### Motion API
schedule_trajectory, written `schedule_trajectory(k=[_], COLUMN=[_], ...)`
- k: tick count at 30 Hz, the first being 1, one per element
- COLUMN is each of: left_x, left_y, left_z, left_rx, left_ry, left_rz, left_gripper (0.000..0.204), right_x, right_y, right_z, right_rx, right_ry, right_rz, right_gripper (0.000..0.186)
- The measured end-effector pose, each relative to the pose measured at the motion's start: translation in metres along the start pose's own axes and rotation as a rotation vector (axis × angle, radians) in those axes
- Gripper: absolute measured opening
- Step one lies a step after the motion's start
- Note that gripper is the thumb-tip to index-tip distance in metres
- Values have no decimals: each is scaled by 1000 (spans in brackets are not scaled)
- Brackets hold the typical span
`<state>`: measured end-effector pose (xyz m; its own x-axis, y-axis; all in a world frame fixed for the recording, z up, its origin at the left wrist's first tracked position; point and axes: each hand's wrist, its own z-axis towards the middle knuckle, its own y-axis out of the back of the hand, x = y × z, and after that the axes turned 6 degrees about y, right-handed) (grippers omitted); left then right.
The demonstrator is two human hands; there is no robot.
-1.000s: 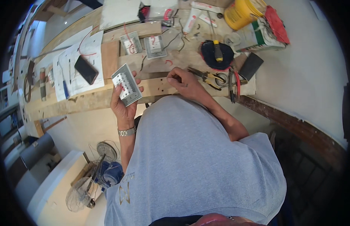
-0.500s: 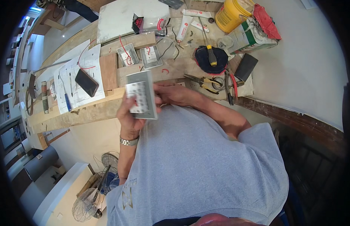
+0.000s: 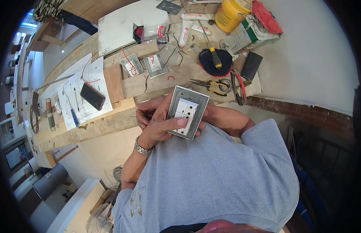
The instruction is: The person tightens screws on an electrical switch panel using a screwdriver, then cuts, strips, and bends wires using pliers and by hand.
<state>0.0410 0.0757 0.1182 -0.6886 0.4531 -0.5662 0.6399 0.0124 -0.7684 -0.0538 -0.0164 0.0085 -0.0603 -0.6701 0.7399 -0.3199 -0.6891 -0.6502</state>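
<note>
My left hand (image 3: 160,129), with a metal watch at the wrist, grips a wall switch plate (image 3: 189,108) in front of my chest. The plate's back faces up, showing a grey frame around white modules with small terminal holes. My left thumb presses on the lower module, and fingertips show past the plate's right edge. Behind the plate and my left hand passes my right arm. The curled fingers of my right hand (image 3: 144,113) come out beyond the left wrist; what they hold, if anything, is hidden. Two similar plates (image 3: 155,66) with red wires lie on the bench.
Pliers (image 3: 207,85), red-handled cutters (image 3: 238,87) and a screwdriver on a dark pad (image 3: 216,60) lie at the right. Behind them stand a yellow bucket (image 3: 229,15) and a carton (image 3: 258,35). A phone (image 3: 92,96) rests on paper drawings (image 3: 102,70) at the left.
The plate has moved right and tilted, its back now turned up. My left thumb has come onto the module. My right hand has shifted left, behind the left wrist.
</note>
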Motion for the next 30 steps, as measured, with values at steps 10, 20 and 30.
schedule_trajectory(k=[10, 20, 30], left_x=[-10, -12, 7], left_y=[16, 76, 144], left_z=[-16, -49, -100], left_rx=[90, -90, -312], left_ry=[68, -102, -211], left_rz=[-61, -19, -125], left_gripper=[76, 74, 66], right_x=[-8, -25, -34], right_y=[-21, -27, 58], right_z=[-2, -3, -114], right_rx=[-82, -282, -1157], right_ry=[131, 314, 389], right_rz=[-26, -148, -980], right_gripper=[28, 29, 14])
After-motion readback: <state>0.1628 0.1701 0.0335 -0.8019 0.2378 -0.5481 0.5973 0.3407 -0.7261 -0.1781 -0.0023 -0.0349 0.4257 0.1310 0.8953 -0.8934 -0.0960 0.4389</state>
